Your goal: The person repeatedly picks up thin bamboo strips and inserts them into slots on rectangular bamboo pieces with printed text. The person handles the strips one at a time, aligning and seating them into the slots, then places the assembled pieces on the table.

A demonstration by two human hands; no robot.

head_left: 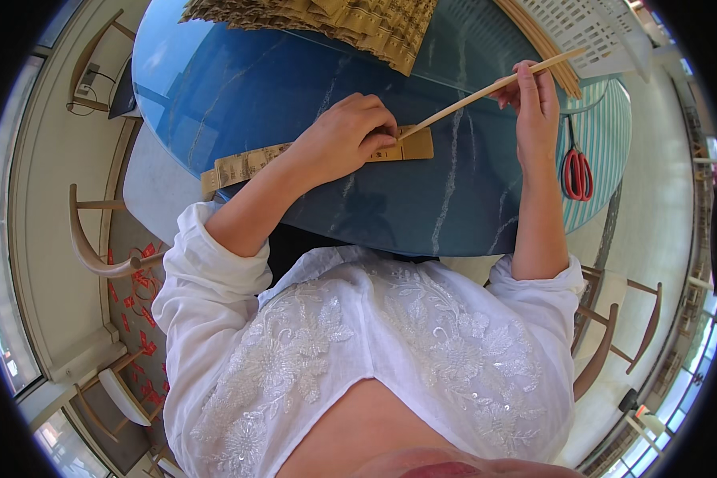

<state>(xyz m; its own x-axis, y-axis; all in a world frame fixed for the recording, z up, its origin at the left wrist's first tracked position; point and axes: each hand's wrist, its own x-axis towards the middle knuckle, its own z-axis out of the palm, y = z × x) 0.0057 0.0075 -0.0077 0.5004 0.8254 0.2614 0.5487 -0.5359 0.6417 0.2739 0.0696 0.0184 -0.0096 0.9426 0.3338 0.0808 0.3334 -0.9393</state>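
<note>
Your left hand [350, 131]: over the middle of the strip [417, 145], fingers curled, thumb and forefinger brought nearly together at the low end of the stick [478, 95]; you cannot tell from here whether they pinch the stick, the strip or both.
Your right hand [531, 103]: raised towards the right edge of the table [410, 209], thumb and fingers closed on the stick near its upper end, leaving a short length jutting past them.
Stick: pale and slim, slanting from its low end at the strip up to the right, across your right fingers.
Strip: brown and gold, printed, lying along your near side of the table; its left end reaches the near-left edge, its right end lies near the middle, and your left hand and forearm hide part of it.
Pleats [327, 30]: a brown-gold folded pile at the table's far edge, left of the middle.
Spare sticks [564, 76]: a bundle at the far-right edge, beyond your right hand.
Basket [585, 32]: white, with slots, at the far-right edge beside the bundle.
Scissors [577, 175]: red-handled, near the right edge, handles towards you, just right of your right forearm.
</note>
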